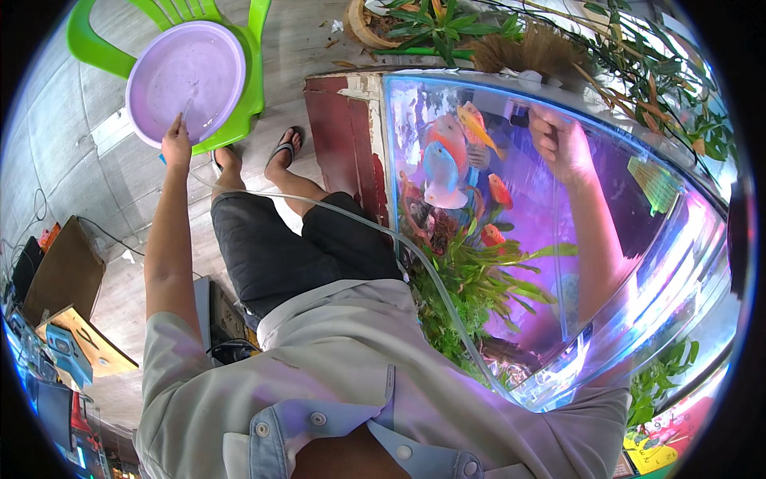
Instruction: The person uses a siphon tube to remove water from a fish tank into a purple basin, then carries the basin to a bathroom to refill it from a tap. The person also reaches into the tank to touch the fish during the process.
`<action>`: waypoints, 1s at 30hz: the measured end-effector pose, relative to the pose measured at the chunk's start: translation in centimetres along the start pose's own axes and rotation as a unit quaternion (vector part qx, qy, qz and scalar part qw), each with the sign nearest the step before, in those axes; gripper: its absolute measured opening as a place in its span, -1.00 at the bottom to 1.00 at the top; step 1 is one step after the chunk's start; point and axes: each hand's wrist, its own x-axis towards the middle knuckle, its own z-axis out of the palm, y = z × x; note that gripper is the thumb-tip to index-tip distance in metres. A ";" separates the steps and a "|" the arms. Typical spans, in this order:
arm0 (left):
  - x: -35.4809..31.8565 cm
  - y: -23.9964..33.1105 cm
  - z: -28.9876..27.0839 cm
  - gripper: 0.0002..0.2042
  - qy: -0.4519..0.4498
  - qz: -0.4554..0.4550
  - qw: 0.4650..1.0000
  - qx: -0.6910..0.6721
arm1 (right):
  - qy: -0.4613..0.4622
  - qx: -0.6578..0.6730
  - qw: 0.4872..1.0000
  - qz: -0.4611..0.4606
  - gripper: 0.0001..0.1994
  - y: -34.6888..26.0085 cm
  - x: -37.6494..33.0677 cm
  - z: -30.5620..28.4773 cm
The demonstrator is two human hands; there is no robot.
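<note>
My left hand point(177, 145) is closed on the end of a clear hose point(351, 214), at the near rim of a round purple basin point(185, 76). A shallow layer of something wet shows in the basin. From that hand the hose crosses my lap to the near edge of the aquarium point(386, 152). My right arm reaches over the aquarium. There my right hand point(562, 144) has its fingers curled beside a small dark block point(519, 114) near the far rim; what they hold, if anything, is hidden. Several orange and pale fish point(443, 164) gather left of that hand, above green water plants point(487, 275).
The basin rests on a green plastic chair point(254, 76). A worn red cabinet side point(339, 144) stands under the tank's left end. Potted plants point(447, 28) and a brush-like brown bundle point(523, 56) line the far side. Cardboard point(68, 267) and boxes stand at the left.
</note>
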 end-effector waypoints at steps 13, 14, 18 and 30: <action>0.3 -0.7 0.3 -0.64 0.006 -0.007 1.000 -0.001 | 0.010 0.047 0.999 0.006 -0.64 1.6 -2.2 2.2; 0.2 -0.6 0.3 -0.64 0.008 -0.004 1.000 0.001 | 0.009 0.043 0.999 0.007 -0.64 1.6 -2.2 2.3; 0.4 -0.8 0.2 -0.64 0.015 0.013 1.000 0.018 | -0.010 0.032 0.999 0.007 -0.63 1.4 -2.2 2.6; 0.2 -0.6 0.2 -0.65 0.017 0.015 1.000 0.005 | -0.012 -0.027 1.000 0.009 -0.67 1.2 -2.1 2.1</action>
